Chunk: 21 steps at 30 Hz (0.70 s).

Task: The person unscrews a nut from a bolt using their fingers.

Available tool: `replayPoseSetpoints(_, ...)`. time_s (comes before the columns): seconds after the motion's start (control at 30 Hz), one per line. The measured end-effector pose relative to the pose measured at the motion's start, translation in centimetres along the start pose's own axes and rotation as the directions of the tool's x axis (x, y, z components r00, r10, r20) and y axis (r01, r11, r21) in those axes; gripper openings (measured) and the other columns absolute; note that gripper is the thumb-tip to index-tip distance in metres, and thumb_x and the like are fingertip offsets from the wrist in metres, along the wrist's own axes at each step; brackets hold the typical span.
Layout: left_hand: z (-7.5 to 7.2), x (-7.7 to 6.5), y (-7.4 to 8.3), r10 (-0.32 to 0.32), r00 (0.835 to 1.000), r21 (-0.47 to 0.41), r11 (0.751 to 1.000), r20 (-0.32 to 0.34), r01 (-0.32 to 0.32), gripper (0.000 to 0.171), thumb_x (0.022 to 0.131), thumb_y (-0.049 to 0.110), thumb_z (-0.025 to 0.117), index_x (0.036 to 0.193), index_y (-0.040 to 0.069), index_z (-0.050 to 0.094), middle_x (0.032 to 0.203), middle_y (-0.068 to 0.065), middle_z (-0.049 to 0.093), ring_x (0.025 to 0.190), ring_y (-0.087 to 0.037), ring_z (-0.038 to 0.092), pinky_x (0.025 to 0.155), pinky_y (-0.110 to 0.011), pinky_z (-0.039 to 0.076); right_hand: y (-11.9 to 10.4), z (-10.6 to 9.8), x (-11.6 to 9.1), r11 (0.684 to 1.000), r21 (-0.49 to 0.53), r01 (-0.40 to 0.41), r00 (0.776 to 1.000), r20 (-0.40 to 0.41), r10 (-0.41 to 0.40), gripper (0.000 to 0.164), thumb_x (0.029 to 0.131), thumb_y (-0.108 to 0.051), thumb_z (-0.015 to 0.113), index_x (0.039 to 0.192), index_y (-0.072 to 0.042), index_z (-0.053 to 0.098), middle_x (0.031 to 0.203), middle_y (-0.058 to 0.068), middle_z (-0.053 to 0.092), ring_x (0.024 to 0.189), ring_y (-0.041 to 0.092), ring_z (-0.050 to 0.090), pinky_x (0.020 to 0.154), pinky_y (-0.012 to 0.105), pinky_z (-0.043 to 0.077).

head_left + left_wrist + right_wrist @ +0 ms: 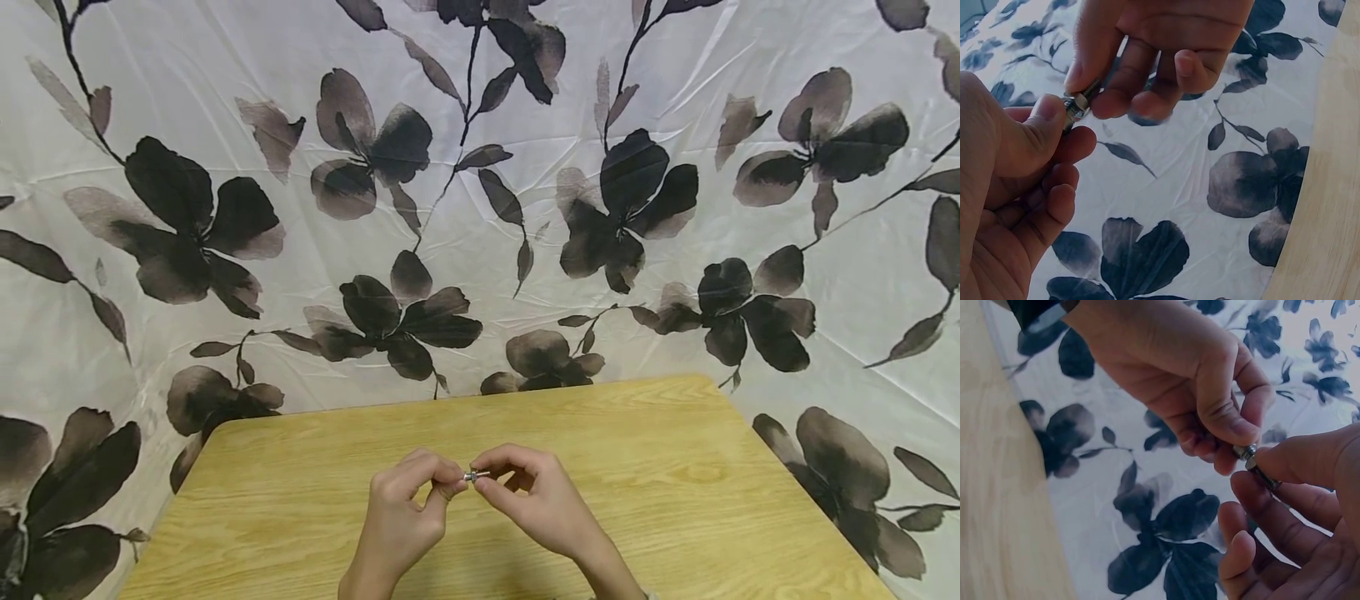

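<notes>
Over the table, both hands meet at a small metal bolt (pixel 483 474) with a nut (pixel 1077 102) on it. My left hand (pixel 408 504) pinches one end of the bolt between thumb and index finger, covering that end. The threaded shank (pixel 1092 89) sticks out toward the right hand. With thumb and index fingertips, my right hand (pixel 536 500) pinches at the nut, and its other fingers are loosely bent. In the right wrist view, the shank (pixel 1266 477) runs past the nut between the right thumb and index finger.
A light wood-grain table (pixel 285 467) lies below the hands. Behind it and along its sides hangs a white cloth (pixel 480 250) printed with dark flowers. A dark band (pixel 1035 311) circles the left wrist.
</notes>
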<state>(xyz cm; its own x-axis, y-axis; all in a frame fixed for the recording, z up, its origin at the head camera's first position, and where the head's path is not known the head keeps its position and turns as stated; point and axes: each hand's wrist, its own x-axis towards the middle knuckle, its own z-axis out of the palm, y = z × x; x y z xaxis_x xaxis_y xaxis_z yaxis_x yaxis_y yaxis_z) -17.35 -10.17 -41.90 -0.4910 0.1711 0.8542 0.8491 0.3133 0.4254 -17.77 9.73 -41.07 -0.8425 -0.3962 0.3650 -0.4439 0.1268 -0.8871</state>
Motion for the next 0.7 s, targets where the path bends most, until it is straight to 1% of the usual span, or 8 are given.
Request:
replayPoseSetpoints(0.1,-0.24,0.01,-0.07,-0.018,1.000,0.003,1.000,0.007,0.018,0.035,0.074,-0.019,0.079,0.078,0.014,0.066,0.078,0.001,0.071,0.072,-0.012,0.070,0.069,-0.016,0.058,0.03,0.19,0.06,1.000,0.006,0.025,1.000,-0.008,-0.025,0.012,0.098,-0.016,0.071,0.110,-0.014,0.074,0.101,0.006,0.076,0.091,0.010,0.069,0.071,0.027,0.060)
replayPoseSetpoints(0.17,-0.37,0.04,-0.13,-0.019,1.000,0.008,1.000,0.009,0.019,0.035,0.074,-0.018,0.079,0.078,0.014,0.066,0.078,0.001,0.071,0.072,-0.011,0.070,0.069,-0.015,0.058,0.03,0.30,0.11,0.999,0.023,0.049,0.999,-0.012,-0.048,0.012,0.098,-0.013,0.071,0.110,-0.013,0.074,0.102,0.006,0.075,0.093,0.009,0.069,0.073,0.028,0.060)
replayPoseSetpoints(0.3,-0.50,0.15,-0.21,-0.011,1.000,0.022,1.000,0.009,0.011,0.035,0.074,-0.018,0.079,0.078,0.014,0.066,0.078,0.001,0.071,0.072,-0.011,0.070,0.069,-0.015,0.058,0.05,0.43,0.05,0.989,0.083,0.121,0.993,-0.022,-0.120,0.012,0.099,-0.008,0.068,0.110,-0.010,0.073,0.108,0.010,0.073,0.099,0.009,0.068,0.073,0.028,0.060)
replayPoseSetpoints(0.37,-0.55,0.22,-0.25,-0.004,1.000,0.025,1.000,0.003,0.004,0.035,0.074,-0.019,0.079,0.078,0.013,0.066,0.078,0.001,0.071,0.071,-0.011,0.070,0.068,-0.015,0.058,0.08,0.48,0.05,0.980,0.110,0.166,0.986,-0.024,-0.164,0.012,0.100,-0.005,0.066,0.110,-0.007,0.073,0.110,0.014,0.071,0.101,0.011,0.067,0.072,0.028,0.059)
replayPoseSetpoints(0.43,-0.61,0.22,-0.27,-0.002,1.000,0.026,1.000,-0.005,0.002,0.036,0.073,-0.020,0.078,0.078,0.014,0.066,0.077,0.002,0.070,0.070,-0.010,0.070,0.068,-0.015,0.057,0.12,0.51,0.03,0.973,0.128,0.193,0.981,-0.022,-0.192,0.013,0.100,-0.002,0.064,0.110,-0.007,0.072,0.113,0.017,0.070,0.104,0.011,0.067,0.072,0.028,0.059)
replayPoseSetpoints(0.57,-0.63,0.14,-0.32,-0.001,1.000,0.044,0.999,-0.016,0.001,0.036,0.073,-0.019,0.079,0.078,0.014,0.066,0.076,0.003,0.070,0.070,-0.010,0.069,0.068,-0.015,0.057,0.00,0.50,-0.04,0.973,0.146,0.180,0.984,-0.030,-0.177,0.016,0.100,-0.001,0.063,0.112,-0.008,0.072,0.120,0.018,0.069,0.112,0.012,0.066,0.080,0.029,0.059)
replayPoseSetpoints(0.63,-0.59,0.04,-0.33,-0.006,1.000,0.045,0.999,-0.012,0.007,0.035,0.073,-0.018,0.080,0.078,0.014,0.066,0.077,0.003,0.070,0.071,-0.010,0.069,0.069,-0.015,0.057,-0.09,0.46,-0.08,0.977,0.140,0.160,0.987,-0.042,-0.156,0.019,0.100,-0.002,0.063,0.117,-0.007,0.071,0.125,0.018,0.068,0.116,0.013,0.065,0.084,0.030,0.060)
replayPoseSetpoints(0.7,-0.55,-0.09,-0.31,-0.008,1.000,0.044,0.999,-0.007,0.008,0.035,0.073,-0.017,0.081,0.079,0.014,0.066,0.077,0.003,0.070,0.071,-0.010,0.069,0.069,-0.015,0.057,-0.17,0.44,-0.09,0.985,0.123,0.118,0.992,-0.050,-0.113,0.023,0.101,-0.005,0.063,0.124,-0.007,0.069,0.129,0.017,0.067,0.119,0.013,0.064,0.087,0.031,0.060)
